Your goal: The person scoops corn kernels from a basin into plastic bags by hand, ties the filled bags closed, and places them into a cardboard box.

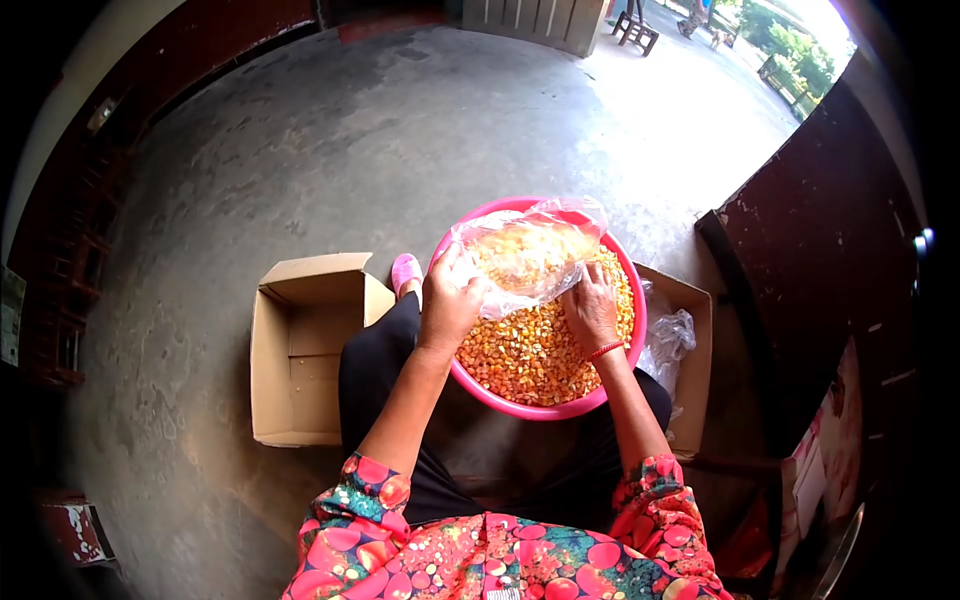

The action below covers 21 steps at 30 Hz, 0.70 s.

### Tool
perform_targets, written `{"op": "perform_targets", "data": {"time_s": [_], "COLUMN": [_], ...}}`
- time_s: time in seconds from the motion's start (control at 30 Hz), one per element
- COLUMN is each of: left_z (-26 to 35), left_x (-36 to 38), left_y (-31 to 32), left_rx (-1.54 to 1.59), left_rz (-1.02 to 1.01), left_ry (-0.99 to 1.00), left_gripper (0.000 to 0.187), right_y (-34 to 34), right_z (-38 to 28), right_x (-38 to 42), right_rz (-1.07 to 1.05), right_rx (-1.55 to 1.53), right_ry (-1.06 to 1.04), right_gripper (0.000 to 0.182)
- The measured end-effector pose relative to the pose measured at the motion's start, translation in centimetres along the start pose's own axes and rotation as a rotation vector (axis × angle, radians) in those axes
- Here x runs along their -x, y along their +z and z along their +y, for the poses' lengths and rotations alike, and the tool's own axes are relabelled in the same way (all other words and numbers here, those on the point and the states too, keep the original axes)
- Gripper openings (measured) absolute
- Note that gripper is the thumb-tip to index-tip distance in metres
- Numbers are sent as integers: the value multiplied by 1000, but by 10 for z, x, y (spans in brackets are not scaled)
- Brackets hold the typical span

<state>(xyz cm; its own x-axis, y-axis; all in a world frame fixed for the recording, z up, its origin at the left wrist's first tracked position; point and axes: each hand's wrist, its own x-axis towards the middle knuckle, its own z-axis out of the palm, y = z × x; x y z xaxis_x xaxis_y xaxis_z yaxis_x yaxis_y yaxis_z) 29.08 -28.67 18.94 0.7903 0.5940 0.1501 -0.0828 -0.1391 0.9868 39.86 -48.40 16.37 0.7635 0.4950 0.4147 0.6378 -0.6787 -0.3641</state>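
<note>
A pink basin (pixel 530 411) full of dried corn kernels (pixel 525 350) rests between my knees. Over its far half lies a clear plastic bag (pixel 535 255) with yellow corn showing through it. My left hand (pixel 453 300) pinches the bag's near left edge between thumb and fingers. My right hand (pixel 593 308), with a red bracelet at the wrist, is closed at the bag's right edge, low over the kernels. Its fingertips are partly hidden by the plastic.
An open cardboard box (pixel 275 365) stands left of my legs. Another cardboard box (pixel 697 370) on the right holds crumpled clear plastic bags (pixel 668 340). Concrete floor (pixel 330 150) stretches ahead to a bright doorway, with a small wooden stool (pixel 636 33) outside.
</note>
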Motion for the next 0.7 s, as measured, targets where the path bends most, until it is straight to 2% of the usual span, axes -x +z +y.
{"op": "perform_targets", "data": {"time_s": [0.17, 0.33, 0.4, 0.43, 0.47, 0.53, 0.6, 0.7], "left_z": [-6, 18, 17, 18, 16, 12, 14, 14], "left_x": [4, 12, 14, 16, 17, 17, 18, 21], "left_y": [2, 2, 4, 5, 5, 6, 6, 7], "left_rx": [-74, -314, -385, -375, -374, -366, -364, -391], "left_rz": [25, 14, 8, 10, 12, -16, -13, -4], "left_ry": [59, 106, 156, 187, 185, 184, 175, 187], "left_gripper": [54, 58, 58, 57, 57, 57, 57, 57], "right_y": [-5, -4, 8, 15, 13, 7, -14, -35], "right_z": [1, 9, 12, 19, 20, 23, 10, 1], "right_x": [-4, -12, -13, -13, -14, -16, -18, -26], "right_rz": [44, 33, 250, 288, 285, 131, 82, 154], "right_rx": [-84, -235, -506, -554, -554, -1001, -1252, -1630], "right_ry": [-97, 37, 189, 186, 185, 412, 676, 755], "right_gripper": [8, 13, 20, 25, 25, 22, 23, 20]}}
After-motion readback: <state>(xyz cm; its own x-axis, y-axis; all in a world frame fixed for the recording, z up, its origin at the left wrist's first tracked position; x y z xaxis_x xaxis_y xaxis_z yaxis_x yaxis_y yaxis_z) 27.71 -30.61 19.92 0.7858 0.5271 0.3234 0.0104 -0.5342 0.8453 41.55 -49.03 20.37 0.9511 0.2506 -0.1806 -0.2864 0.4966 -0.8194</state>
